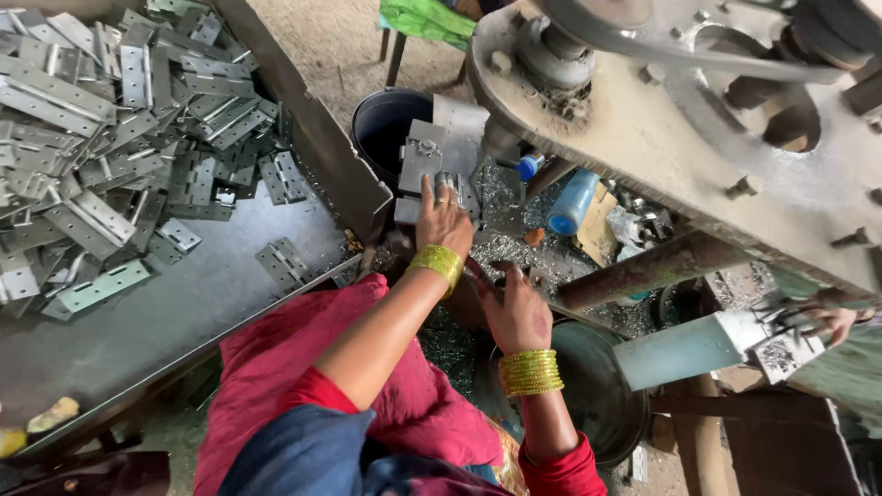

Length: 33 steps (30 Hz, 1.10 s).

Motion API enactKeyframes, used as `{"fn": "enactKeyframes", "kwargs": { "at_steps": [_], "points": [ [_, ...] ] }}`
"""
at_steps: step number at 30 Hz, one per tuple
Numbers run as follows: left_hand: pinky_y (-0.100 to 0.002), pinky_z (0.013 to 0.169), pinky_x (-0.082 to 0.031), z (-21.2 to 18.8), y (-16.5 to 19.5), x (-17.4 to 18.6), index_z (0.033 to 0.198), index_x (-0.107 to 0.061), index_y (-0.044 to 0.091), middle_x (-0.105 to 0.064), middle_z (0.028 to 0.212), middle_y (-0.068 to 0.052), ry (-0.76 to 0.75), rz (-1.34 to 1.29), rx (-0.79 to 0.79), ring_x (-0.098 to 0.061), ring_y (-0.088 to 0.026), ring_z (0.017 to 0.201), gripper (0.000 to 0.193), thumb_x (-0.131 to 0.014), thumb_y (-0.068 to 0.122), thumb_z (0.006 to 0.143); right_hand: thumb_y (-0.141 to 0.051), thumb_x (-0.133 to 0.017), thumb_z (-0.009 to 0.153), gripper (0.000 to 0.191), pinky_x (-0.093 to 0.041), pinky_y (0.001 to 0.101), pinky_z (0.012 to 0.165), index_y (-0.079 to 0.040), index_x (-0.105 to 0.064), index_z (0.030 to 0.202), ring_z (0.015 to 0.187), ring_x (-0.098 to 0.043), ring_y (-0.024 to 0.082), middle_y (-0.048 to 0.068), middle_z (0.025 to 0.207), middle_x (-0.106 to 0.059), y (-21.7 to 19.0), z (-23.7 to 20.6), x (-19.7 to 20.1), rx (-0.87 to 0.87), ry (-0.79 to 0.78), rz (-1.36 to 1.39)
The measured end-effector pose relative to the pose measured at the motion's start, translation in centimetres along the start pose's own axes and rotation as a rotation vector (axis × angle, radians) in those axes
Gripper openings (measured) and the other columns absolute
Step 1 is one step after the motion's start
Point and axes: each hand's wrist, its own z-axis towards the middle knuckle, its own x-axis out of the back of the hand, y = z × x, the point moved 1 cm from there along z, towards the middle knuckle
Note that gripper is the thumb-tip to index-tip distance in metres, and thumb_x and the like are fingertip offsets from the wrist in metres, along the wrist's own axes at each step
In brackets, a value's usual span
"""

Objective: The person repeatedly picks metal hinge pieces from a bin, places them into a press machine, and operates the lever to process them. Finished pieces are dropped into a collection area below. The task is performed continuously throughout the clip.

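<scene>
Left hand (443, 220) reaches to the press bed — fingers extended, loosely spread, resting on a metal hinge (432, 170) under the press (680, 138). Right hand (516, 312) hangs lower, curled; whether it holds anything I cannot tell. Hinge pile (119, 138) lies on the tabletop (184, 312), left.

Metal nearly everywhere, dulled w/ grime; cloth and plastic in spots.

Hinges (119, 138): bright galvanised-looking steel, smooth, semi-glossy; tray (184, 312) beneath is seen as dark matt sheet metal. Press frame (698, 156): heavy cast metal, rough, dusty, matt. Shavings (514, 243) appear as fine glittering metal swarf. Bucket (381, 124): dark, smooth, prob. plastic. Bottle (571, 202): blue translucent plastic. Bangles (530, 372) are seen as shiny gold-tone metal. Skirt (276, 367): soft red-pink woven cloth, matt. Floor (331, 46): rough, gritty.
</scene>
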Motion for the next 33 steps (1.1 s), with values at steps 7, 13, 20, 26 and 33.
{"fn": "enactKeyframes", "kwargs": {
  "at_steps": [7, 13, 20, 26, 33],
  "points": [
    [-0.054, 0.124, 0.007, 0.9, -0.5, -0.1, 0.140, -0.057, 0.001, -0.037, 0.160, -0.023, 0.022, -0.005, -0.008, -0.022, -0.035, 0.152, 0.049, -0.037, 0.027, 0.104, -0.044, -0.063, 0.094, 0.048, -0.054, 0.0542, 0.081, -0.004, -0.059, 0.121, 0.096, -0.068, 0.046, 0.028, 0.099, -0.072, 7.7, -4.0, -9.8, -0.250, -0.258, -0.083],
    [-0.050, 0.123, -0.002, -0.3, -1.6, -1.1, 0.136, -0.060, -0.005, -0.036, 0.159, -0.021, 0.243, -0.019, -0.011, -0.025, -0.035, 0.150, 0.058, -0.039, 0.032, 0.097, -0.040, -0.063, 0.092, 0.047, -0.053, 0.0559, 0.081, -0.005, -0.059, 0.122, 0.099, -0.067, 0.048, 0.030, 0.102, -0.071, 9.7, -6.6, -14.7, -0.292, -0.194, 0.064],
    [-0.048, 0.127, -0.005, 2.1, -1.8, -0.9, 0.127, -0.067, -0.001, -0.039, 0.158, -0.022, 0.100, -0.142, 0.016, -0.028, -0.035, 0.151, 0.044, -0.044, 0.026, 0.101, -0.048, -0.066, 0.090, 0.052, -0.052, 0.0554, 0.085, -0.004, -0.060, 0.116, 0.103, -0.066, 0.047, 0.027, 0.107, -0.071, 10.6, -2.5, -10.1, -0.175, -0.242, -0.091],
    [-0.048, 0.125, -0.005, 1.8, -1.7, -2.0, 0.125, -0.071, 0.000, -0.040, 0.156, -0.020, 0.315, -0.118, 0.050, -0.030, -0.036, 0.148, 0.045, -0.046, 0.023, 0.097, -0.044, -0.066, 0.088, 0.061, -0.053, 0.0541, 0.084, -0.007, -0.054, 0.135, 0.102, -0.066, 0.049, 0.031, 0.103, -0.070, 10.1, -6.4, -14.5, -0.352, -0.183, 0.042],
    [-0.046, 0.132, -0.001, 3.3, -3.1, -0.6, 0.123, -0.073, 0.006, -0.031, 0.168, -0.010, -0.059, -0.165, 0.005, -0.019, -0.033, 0.161, 0.040, -0.039, 0.018, 0.107, -0.046, -0.067, 0.089, 0.048, -0.054, 0.0551, 0.081, -0.006, -0.063, 0.117, 0.099, -0.068, 0.047, 0.027, 0.101, -0.071, 11.2, -2.8, -11.4, -0.162, -0.203, -0.017]
  ]
}}
